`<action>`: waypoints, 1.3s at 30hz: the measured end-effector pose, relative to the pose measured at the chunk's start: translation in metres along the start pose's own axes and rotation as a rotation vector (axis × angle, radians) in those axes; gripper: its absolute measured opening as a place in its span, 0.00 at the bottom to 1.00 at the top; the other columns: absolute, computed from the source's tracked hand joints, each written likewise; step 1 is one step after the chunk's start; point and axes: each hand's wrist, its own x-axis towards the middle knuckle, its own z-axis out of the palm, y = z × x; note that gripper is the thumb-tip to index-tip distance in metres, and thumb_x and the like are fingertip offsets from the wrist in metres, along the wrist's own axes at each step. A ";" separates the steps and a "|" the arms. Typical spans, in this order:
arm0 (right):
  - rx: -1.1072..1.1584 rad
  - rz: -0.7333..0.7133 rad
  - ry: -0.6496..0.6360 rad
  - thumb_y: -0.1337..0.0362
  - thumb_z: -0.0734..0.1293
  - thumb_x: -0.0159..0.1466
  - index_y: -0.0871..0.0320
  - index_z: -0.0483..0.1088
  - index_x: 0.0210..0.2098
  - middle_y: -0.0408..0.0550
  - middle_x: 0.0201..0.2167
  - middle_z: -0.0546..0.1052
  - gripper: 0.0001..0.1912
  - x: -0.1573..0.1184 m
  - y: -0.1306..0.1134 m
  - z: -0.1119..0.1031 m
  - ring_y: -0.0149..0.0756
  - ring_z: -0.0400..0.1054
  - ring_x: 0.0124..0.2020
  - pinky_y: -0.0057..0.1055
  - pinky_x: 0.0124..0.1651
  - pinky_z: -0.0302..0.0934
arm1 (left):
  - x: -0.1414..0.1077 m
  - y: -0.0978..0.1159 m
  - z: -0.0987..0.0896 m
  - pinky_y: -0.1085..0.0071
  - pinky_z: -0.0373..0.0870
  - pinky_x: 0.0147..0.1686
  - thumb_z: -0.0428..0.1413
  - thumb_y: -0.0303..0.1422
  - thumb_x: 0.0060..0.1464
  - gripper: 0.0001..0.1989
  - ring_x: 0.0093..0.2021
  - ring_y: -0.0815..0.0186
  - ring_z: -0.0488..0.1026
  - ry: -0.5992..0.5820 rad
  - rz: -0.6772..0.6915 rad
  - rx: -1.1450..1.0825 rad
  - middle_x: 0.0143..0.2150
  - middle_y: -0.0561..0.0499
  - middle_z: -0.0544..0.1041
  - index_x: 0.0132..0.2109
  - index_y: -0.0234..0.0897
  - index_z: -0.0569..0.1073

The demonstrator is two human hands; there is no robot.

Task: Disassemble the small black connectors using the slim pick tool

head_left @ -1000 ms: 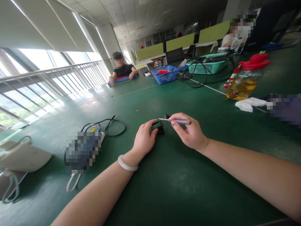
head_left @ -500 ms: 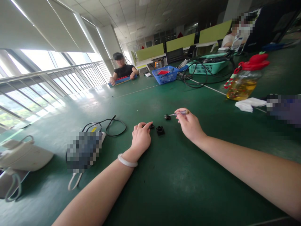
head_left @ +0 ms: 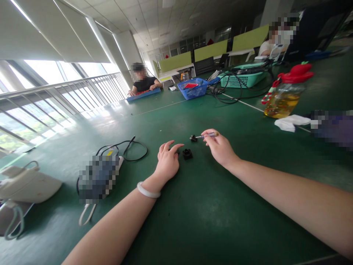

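Observation:
My right hand [head_left: 217,147] is closed around the handle of a screwdriver [head_left: 211,134] with a clear handle and a thin shaft. At the tip of the shaft is a small black part [head_left: 193,138]; whether it hangs from the tip or rests on the table, I cannot tell. My left hand [head_left: 168,160] lies over the green table with fingers apart, a white bangle [head_left: 148,190] on its wrist. Just right of it sits a square black piece [head_left: 187,154] with a raised round middle. Another dark piece [head_left: 177,151] shows partly behind my left fingers.
Left of my arm lie a black cable [head_left: 139,159] and a blurred-out item [head_left: 99,178], with a beige device [head_left: 30,184] beyond. Farther off are a blue basket [head_left: 193,90], a green basket [head_left: 242,79] and a red-lidded bottle [head_left: 284,101]. Another person [head_left: 145,82] handles a blue tray.
My left fingers have spread and shifted toward the right. The screwdriver and the small black part at its tip have moved slightly left. The other person's hands have moved on the tray.

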 end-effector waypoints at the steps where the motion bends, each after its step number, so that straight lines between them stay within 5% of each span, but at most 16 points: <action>1: 0.005 -0.001 0.009 0.58 0.58 0.63 0.55 0.69 0.37 0.48 0.32 0.74 0.12 0.000 0.000 0.000 0.39 0.69 0.33 0.37 0.39 0.63 | 0.000 0.001 0.000 0.49 0.58 0.58 0.48 0.20 0.53 0.25 0.61 0.51 0.55 0.004 0.039 -0.010 0.61 0.48 0.63 0.53 0.50 0.72; 7: 0.030 -0.016 -0.012 0.59 0.58 0.63 0.55 0.69 0.37 0.47 0.34 0.75 0.11 0.001 0.001 0.000 0.38 0.68 0.33 0.37 0.40 0.63 | -0.001 0.003 0.000 0.51 0.59 0.59 0.46 0.18 0.52 0.24 0.60 0.53 0.57 0.043 0.130 -0.037 0.59 0.49 0.65 0.46 0.47 0.77; 13: 0.162 -0.043 -0.119 0.61 0.59 0.62 0.56 0.70 0.37 0.46 0.33 0.74 0.10 0.001 0.003 0.001 0.37 0.68 0.36 0.36 0.44 0.62 | 0.001 0.003 -0.002 0.54 0.59 0.60 0.48 0.20 0.54 0.22 0.59 0.57 0.62 0.073 0.132 -0.084 0.57 0.48 0.69 0.54 0.42 0.70; 19: 0.330 -0.083 -0.233 0.61 0.60 0.62 0.58 0.70 0.33 0.45 0.28 0.72 0.10 -0.003 -0.003 0.002 0.36 0.67 0.34 0.35 0.43 0.62 | 0.001 0.003 -0.001 0.58 0.59 0.61 0.49 0.21 0.55 0.25 0.59 0.59 0.63 -0.027 0.133 -0.109 0.56 0.50 0.72 0.59 0.41 0.66; 31: 0.262 -0.110 -0.104 0.61 0.59 0.62 0.57 0.69 0.29 0.43 0.23 0.68 0.11 -0.006 -0.007 -0.002 0.35 0.65 0.29 0.34 0.38 0.60 | 0.002 0.005 -0.007 0.60 0.65 0.52 0.55 0.30 0.57 0.11 0.48 0.58 0.69 -0.006 0.162 -0.047 0.44 0.51 0.79 0.47 0.43 0.76; 39: 0.206 -0.083 -0.110 0.61 0.58 0.62 0.57 0.68 0.28 0.42 0.20 0.67 0.11 -0.008 -0.011 -0.003 0.34 0.64 0.26 0.32 0.35 0.59 | 0.002 0.005 -0.008 0.60 0.66 0.52 0.57 0.28 0.54 0.13 0.49 0.58 0.69 -0.019 0.138 -0.071 0.43 0.50 0.78 0.46 0.44 0.76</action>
